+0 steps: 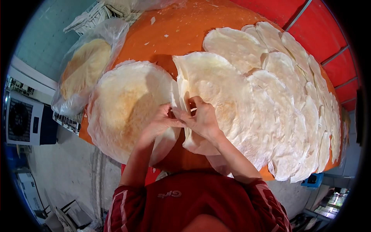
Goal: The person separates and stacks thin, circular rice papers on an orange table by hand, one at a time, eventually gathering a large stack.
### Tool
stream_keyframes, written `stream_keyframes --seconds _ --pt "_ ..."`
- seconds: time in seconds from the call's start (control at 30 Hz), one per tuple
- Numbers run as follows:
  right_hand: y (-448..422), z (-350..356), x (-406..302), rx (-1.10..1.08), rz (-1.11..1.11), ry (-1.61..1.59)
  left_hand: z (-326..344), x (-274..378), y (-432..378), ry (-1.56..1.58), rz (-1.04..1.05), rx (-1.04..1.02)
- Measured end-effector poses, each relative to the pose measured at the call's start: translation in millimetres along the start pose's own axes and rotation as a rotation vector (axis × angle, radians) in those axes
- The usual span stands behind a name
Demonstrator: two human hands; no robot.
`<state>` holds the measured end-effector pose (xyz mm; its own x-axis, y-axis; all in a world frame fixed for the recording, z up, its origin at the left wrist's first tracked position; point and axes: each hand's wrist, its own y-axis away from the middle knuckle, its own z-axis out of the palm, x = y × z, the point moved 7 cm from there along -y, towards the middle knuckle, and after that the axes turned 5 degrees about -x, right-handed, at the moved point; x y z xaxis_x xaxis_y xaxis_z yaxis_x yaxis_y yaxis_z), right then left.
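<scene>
Two groups of thin, pale round flatbread sheets lie before me. On the left is a round stack (124,101), browned at its middle. My left hand (166,120) is at its right edge, pinching a thin sheet (175,95) whose rim stands up there. Close against it, my right hand (203,117) has thumb and fingers at the raised, folded left rim of the nearest flatbread (214,75) of the right group. The fingertips of both hands almost meet, and they partly hide the edges they grip.
An orange table (165,32) carries many overlapping flatbreads (278,116) on the right. A clear plastic bag (116,32) with a browner flatbread (87,66) lies at the left edge. Beyond are a white wire rack (89,17), a red panel (321,32) and a boxy appliance (24,116).
</scene>
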<state>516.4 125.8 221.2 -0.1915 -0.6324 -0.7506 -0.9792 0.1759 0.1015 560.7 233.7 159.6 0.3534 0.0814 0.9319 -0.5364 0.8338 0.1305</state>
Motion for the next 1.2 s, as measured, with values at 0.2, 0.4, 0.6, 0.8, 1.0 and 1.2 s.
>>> stream_keyframes --seconds 0.2,0.4,0.6,0.8,1.0,1.2 --pt "-5.6 15.9 75.5 0.028 0.353 -0.882 -25.7 -24.9 2.7 0.235 -0.176 0.344" --pt "58.2 -146.4 228.6 0.388 0.033 -1.438 -96.3 -41.0 39.3 0.396 -0.086 0.345" --pt "115.6 -408.2 158.3 0.708 -0.190 -0.277 -86.8 -20.1 34.5 0.319 -0.173 0.211" --pt "-74.2 -511.5 87.9 0.533 -0.142 -0.184 -56.8 9.7 15.5 -0.108 -0.018 0.444" --pt "-281.7 -330.0 116.9 0.252 -0.187 0.937 3.0 34.1 -25.6 -0.872 -0.069 0.284" --pt "-256.5 -182.1 168.6 -0.098 -0.017 0.634 -61.4 76.3 54.0 -1.179 0.112 0.906"
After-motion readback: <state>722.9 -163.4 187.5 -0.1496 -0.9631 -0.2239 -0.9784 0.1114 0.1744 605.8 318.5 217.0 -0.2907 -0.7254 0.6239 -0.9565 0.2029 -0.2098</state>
